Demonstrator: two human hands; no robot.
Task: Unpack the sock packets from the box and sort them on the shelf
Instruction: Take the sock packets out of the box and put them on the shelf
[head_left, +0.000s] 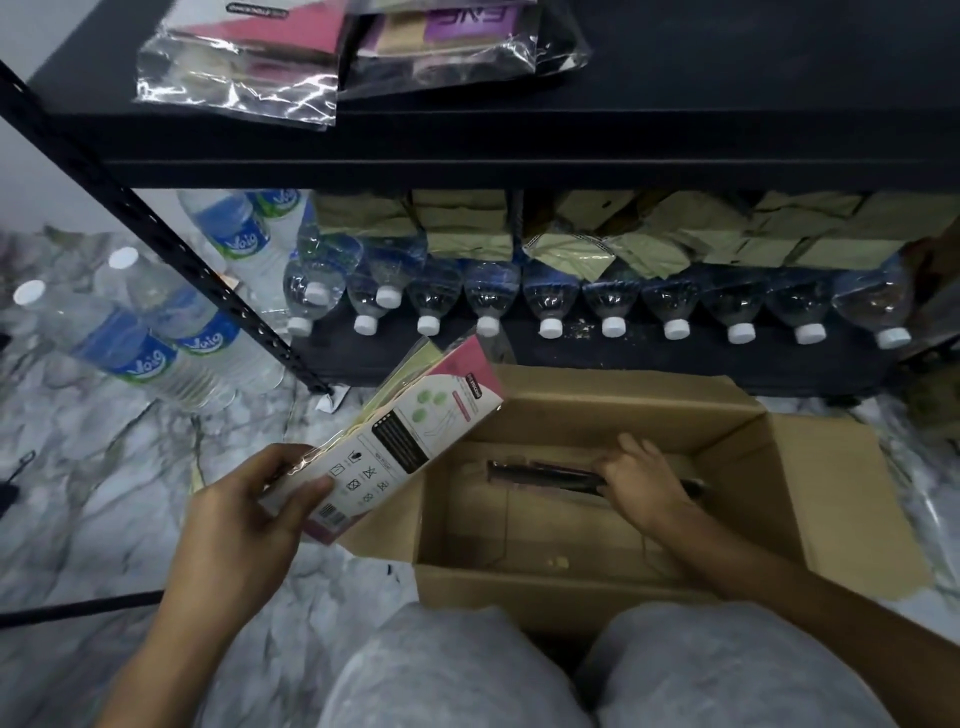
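An open cardboard box (841, 499) stands on the floor in front of my knees. My left hand (249, 525) grips a pink and white sock packet (400, 441) in clear wrap, held tilted over the box's left flap. Inside the box, my right hand (644, 483) grips a dark sock packet (540, 474) that stands on edge near the far wall. On the black shelf (675, 104) above lie a pink packet (244, 57) and a purple packet (452, 41), side by side at the left.
The lower shelf holds a row of water bottles (550, 306) lying with caps toward me and several olive paper packs (727, 228) behind them. More bottles (156, 332) stand on the marble floor at the left, beside the shelf's black upright post (171, 244).
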